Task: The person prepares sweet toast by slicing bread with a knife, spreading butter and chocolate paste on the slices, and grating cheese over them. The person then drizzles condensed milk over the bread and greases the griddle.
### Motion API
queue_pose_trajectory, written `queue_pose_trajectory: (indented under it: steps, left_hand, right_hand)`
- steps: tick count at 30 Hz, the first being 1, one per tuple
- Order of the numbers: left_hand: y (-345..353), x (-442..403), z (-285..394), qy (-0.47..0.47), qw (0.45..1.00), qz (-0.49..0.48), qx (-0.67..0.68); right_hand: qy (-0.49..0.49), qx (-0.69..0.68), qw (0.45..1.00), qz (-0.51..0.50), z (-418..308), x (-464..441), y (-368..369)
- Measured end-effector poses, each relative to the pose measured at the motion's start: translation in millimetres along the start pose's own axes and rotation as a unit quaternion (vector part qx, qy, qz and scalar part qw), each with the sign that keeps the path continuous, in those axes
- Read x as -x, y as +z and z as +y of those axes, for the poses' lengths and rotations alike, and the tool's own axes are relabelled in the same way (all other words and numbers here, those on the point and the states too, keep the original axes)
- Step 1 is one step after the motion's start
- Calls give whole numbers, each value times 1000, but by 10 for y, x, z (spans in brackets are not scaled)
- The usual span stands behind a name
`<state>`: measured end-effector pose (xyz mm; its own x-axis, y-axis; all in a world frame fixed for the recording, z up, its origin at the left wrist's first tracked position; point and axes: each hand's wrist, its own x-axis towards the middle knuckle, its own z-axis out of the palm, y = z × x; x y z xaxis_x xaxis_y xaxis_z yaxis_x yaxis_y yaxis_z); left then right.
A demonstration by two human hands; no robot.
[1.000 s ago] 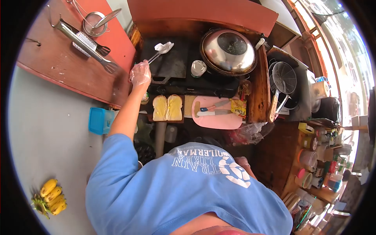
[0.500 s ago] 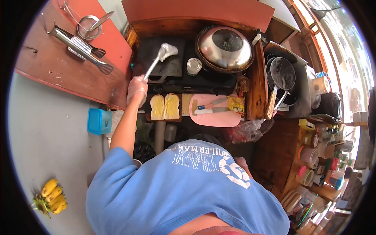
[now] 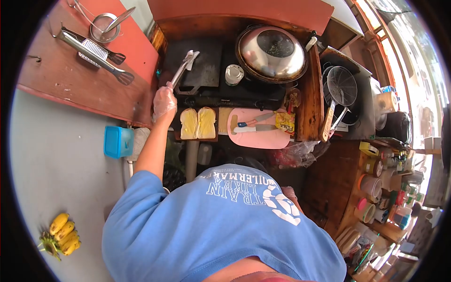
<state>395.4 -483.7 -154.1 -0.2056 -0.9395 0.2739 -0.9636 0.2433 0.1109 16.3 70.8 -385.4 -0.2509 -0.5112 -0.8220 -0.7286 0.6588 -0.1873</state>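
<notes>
My left hand (image 3: 164, 101), in a clear plastic glove, is closed around a pair of metal tongs (image 3: 180, 73). A folded white tissue or cloth (image 3: 191, 58) is pinched in the tongs' tips, over the flat black griddle (image 3: 206, 66); whether it touches the surface I cannot tell. Beside the griddle stands a small open can (image 3: 234, 74). Below it, two bread slices (image 3: 198, 124) with yellow spread lie side by side on a wooden board. My right hand (image 3: 289, 191), also gloved, hangs by my side, its fingers mostly hidden behind my shirt.
A domed steel lid (image 3: 272, 52) covers a pan at the back right. Two knives (image 3: 255, 124) and a yellow packet (image 3: 284, 122) rest on a pink cutting board (image 3: 244, 141). A strainer (image 3: 342, 85) lies further right. Left are a blue container (image 3: 118, 142) and bananas (image 3: 65, 234).
The tissue in the tongs has shifted slightly left and now looks narrower and seen more edge-on. My left hand has turned a little; the bread and boards stay put.
</notes>
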Motion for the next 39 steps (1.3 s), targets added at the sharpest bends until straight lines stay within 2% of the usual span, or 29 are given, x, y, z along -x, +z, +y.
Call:
queue_pose_trajectory:
  steps: [1, 4, 6, 7, 8, 10, 11, 13, 14, 16, 17, 19, 20, 21, 22, 23, 24, 26, 28, 30, 31, 32, 33, 34, 35, 36, 37, 39]
  left_hand:
    - [-57, 80, 57, -17, 999, -44, 6]
    - [86, 373, -103, 81, 996, -34, -7]
    - [73, 296, -271, 66, 997, -38, -30]
    - [-35, 160, -231, -66, 996, -64, -17]
    - [-133, 14, -195, -61, 994, -64, -61]
    - [169, -192, -412, -13, 997, -6, -70]
    - [257, -285, -350, -5, 998, 11, -67]
    - [401, -246, -161, 41, 995, 47, -82]
    - [248, -153, 15, 65, 995, 1, -81]
    - [296, 102, 117, 149, 977, -12, -152]
    - [136, 236, 171, 170, 972, -33, -159]
    - [201, 132, -86, 146, 975, -17, -168]
    - [234, 49, -251, 125, 976, -6, -177]
    - [236, -146, -345, 78, 975, 1, -207]
    - [254, -388, -423, 27, 977, -15, -209]
    - [435, -579, -562, 61, 972, 51, -220]
    - [651, -722, -654, 95, 962, 116, -230]
    - [833, -910, -496, 176, 936, 197, -231]
    - [601, -770, -11, 171, 952, 64, -245]
    - [545, -350, 83, 251, 917, 147, -271]
    - [489, -228, 29, 250, 918, 147, -271]
    - [430, -157, -72, 249, 928, 104, -258]
    - [402, -176, -187, 250, 935, 62, -243]
    - [468, -297, -381, 225, 951, 67, -201]
    - [446, -493, -425, 159, 962, 39, -221]
    - [429, -715, -439, 93, 967, 9, -239]
    - [551, -887, -502, 99, 966, 12, -237]
    - [927, -1173, -576, 178, 948, 190, -180]
  right_hand:
    - [-53, 111, 992, -16, -56, 68, -51]
    - [-53, 139, 989, -6, -188, 213, -155]
    - [-47, 143, 989, 1, -33, 39, 12]
    - [-42, 141, 989, -7, -24, 19, 42]
    - [-38, 139, 989, -17, -9, 18, 86]
    - [-30, 127, 991, -13, -95, 132, 9]
    - [17, 7, 999, -41, -185, 225, -87]
    - [4, 51, 995, -82, -276, 288, -211]
    - [-4, 72, 992, -102, -319, 320, -270]
    - [-127, 295, 947, -30, -221, 251, -208]
    - [-78, 266, 960, -42, -166, 146, -129]
    - [-7, 103, 994, -31, -114, 81, -60]
    - [-53, 226, 973, -13, -32, 2, 67]
    - [-49, 222, 974, -11, 45, -3, 179]
    - [-18, 100, 995, -5, 110, -2, 268]
    - [12, -25, 1000, 4, 126, -30, 300]
    - [14, -30, 999, 6, 98, -19, 280]
    - [-85, 218, 971, -46, 7, 149, 129]
    - [-14, 81, 992, -100, -184, 296, -51]
    - [36, -98, 993, -50, -221, 361, -68]
    - [48, -143, 988, -36, -166, 345, -10]
    - [59, -187, 980, -20, -97, 320, 60]
    - [-39, 4, 999, 29, 54, 198, 236]
    - [-131, 193, 969, 76, 127, 134, 352]
    - [-47, -34, 997, 41, 41, 204, 337]
    - [42, -262, 963, 49, -49, 277, 319]
    - [66, -253, 965, 32, -114, 337, 286]
    - [126, -100, 987, 9, -333, 475, 40]
